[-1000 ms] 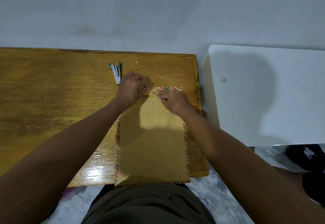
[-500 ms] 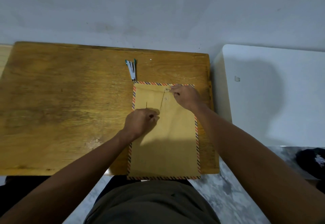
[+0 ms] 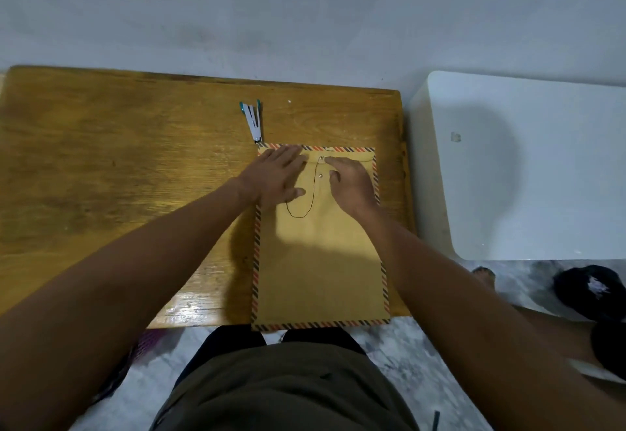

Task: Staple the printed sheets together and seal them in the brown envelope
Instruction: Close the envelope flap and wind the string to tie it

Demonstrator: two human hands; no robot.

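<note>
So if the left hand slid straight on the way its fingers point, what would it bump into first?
Probably the closure string near the upper button, then the right hand's fingertips. The left hand lies flat on the brown envelope, fingers pointing up and right.

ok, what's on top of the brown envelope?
Both hands: left hand flat on the flap, right hand by the upper button. Loose black string. Contents hidden.
</note>
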